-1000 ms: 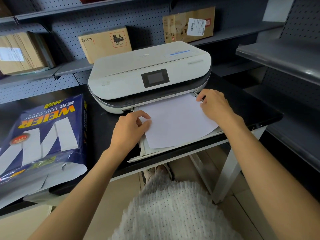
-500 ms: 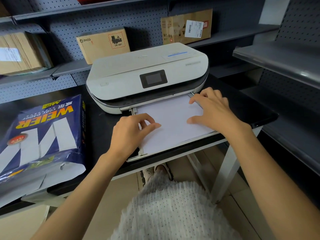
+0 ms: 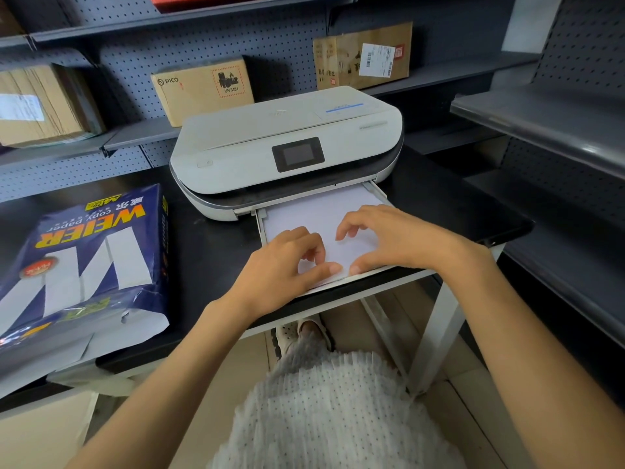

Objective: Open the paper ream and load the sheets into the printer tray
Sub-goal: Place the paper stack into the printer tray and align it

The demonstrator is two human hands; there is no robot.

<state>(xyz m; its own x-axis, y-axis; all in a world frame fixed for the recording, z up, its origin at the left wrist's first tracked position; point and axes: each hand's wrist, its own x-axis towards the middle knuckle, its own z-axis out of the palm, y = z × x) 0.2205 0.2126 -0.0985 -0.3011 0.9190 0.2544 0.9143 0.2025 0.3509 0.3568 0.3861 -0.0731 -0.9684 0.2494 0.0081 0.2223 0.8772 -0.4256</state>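
At the left edge of the black tabletop (image 3: pixel 209 252) lies the blue paper ream (image 3: pixel 81 265), its wrapper torn open at the near end. To its right the white printer (image 3: pixel 287 154) sits toward the back edge, its tray (image 3: pixel 259 225) pulled out over the front edge. A second ago the sheets (image 3: pixel 318 211) lay skewed in the tray with a hand at each side; now they sit square and further in, and both hands have come together at the near end. The left hand (image 3: pixel 287 265) and right hand (image 3: pixel 392 238) rest with fingers curled loosely on the paper, thumbs against its front edge, gripping nothing. Loading looks nearly done; pushing the tray shut likely remains. Cardboard boxes (image 3: pixel 203 89) sit on the shelves behind, clear of the work; nothing blocks the tray.
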